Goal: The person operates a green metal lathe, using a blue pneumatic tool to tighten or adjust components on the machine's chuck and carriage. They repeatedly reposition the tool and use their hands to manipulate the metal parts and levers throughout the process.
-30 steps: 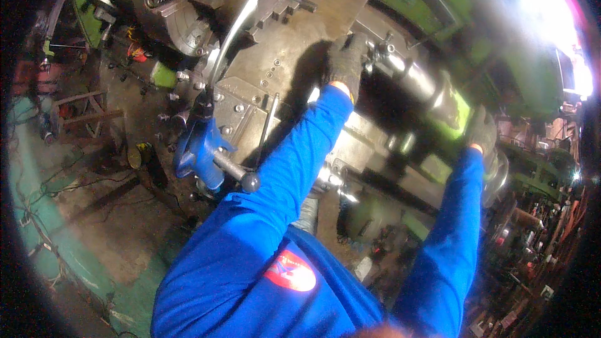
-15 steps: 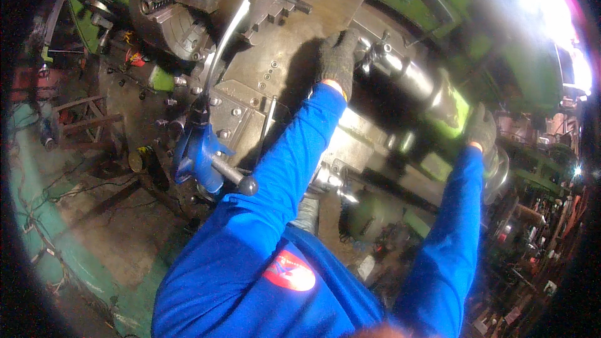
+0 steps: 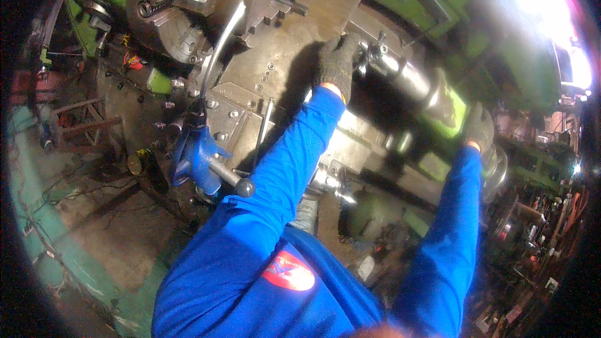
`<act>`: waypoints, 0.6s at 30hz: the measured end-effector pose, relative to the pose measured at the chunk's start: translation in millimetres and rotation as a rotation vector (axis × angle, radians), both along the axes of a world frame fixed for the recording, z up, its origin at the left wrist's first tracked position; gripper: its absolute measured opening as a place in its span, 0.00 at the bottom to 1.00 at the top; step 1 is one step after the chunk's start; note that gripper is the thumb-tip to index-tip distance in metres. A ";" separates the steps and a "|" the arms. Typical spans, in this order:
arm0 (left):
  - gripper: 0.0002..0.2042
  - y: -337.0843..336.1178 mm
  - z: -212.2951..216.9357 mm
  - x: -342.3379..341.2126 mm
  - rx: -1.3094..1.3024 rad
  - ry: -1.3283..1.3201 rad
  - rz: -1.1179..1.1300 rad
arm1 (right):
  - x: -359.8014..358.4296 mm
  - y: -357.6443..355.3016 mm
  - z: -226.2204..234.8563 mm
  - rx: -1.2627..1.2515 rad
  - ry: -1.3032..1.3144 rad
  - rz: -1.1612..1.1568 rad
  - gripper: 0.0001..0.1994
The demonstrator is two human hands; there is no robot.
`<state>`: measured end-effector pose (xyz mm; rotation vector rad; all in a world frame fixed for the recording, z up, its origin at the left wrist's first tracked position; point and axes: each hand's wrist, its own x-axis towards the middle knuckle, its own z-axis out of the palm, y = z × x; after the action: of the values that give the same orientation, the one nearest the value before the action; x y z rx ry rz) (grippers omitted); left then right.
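My left hand (image 3: 337,62), in a dark grey knitted glove, is curled at the front end of a shiny metal tool holder (image 3: 383,61) that sticks out of a green lathe tailstock (image 3: 452,111). Whatever lies inside its fingers is hidden by the glove. My right hand (image 3: 479,126), gloved alike, rests against the rear of the tailstock, just above a round shiny handwheel (image 3: 496,172). Its fingers are mostly turned out of sight. Left of my left hand is the large lathe chuck (image 3: 188,6) with stepped jaws.
A blue clamp-like fitting (image 3: 199,156) and a lever with a ball knob (image 3: 244,187) stand near my left forearm. A bent metal pipe (image 3: 222,44) rises before the chuck. Cluttered tools (image 3: 532,231) lie at the right; a rusty metal frame (image 3: 87,122) stands at the left.
Both hands keep their places on the tailstock and its tool holder. The view has shifted only slightly.
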<state>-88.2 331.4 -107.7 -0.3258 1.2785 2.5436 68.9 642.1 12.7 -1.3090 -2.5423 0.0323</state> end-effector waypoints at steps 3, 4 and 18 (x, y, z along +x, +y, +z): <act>0.11 -1.1 5.1 2.4 0.018 -0.018 0.019 | -0.4 -7.1 1.4 -0.002 0.024 -0.027 0.32; 0.11 -0.9 2.9 2.2 0.015 -0.017 0.027 | -1.2 -9.1 2.5 0.000 0.012 -0.030 0.32; 0.10 4.2 -4.5 -0.1 -0.022 0.015 0.086 | -2.7 -14.3 8.1 -0.033 -0.019 -0.039 0.32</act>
<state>-88.3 335.6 -112.2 -0.3750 1.3256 2.6101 66.2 627.8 20.7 -1.3767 -2.5419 0.0547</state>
